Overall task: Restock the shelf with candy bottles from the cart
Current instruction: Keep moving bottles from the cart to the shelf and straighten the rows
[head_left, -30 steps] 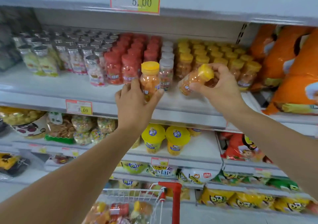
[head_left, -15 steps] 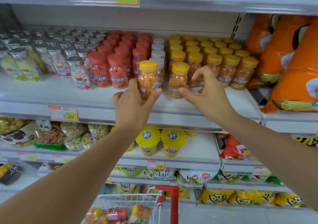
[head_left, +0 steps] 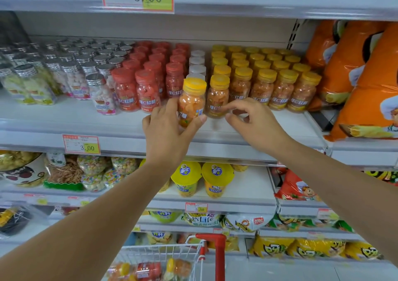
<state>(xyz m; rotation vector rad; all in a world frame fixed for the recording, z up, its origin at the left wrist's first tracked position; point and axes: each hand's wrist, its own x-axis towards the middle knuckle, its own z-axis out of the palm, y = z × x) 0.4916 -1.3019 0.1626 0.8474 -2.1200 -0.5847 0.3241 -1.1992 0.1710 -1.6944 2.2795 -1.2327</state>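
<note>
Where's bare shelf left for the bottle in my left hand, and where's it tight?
Bare white shelf runs in front of the yellow-capped orange candy bottles, between the right hand and the orange snack bags. Another strip fronts the red-capped bottles. Behind, rows stand packed cap to cap.

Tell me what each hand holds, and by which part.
Left hand grips the yellow-capped orange candy bottle round its lower body. Right hand holds nothing; it hovers beside the neighbouring bottle.

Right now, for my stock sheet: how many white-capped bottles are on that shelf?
4 white-capped bottles, in one file, rear to front, between the red-capped bottles and the yellow-capped bottles; the front one stands right behind the bottle the left hand grips. Others may be hidden.
</note>
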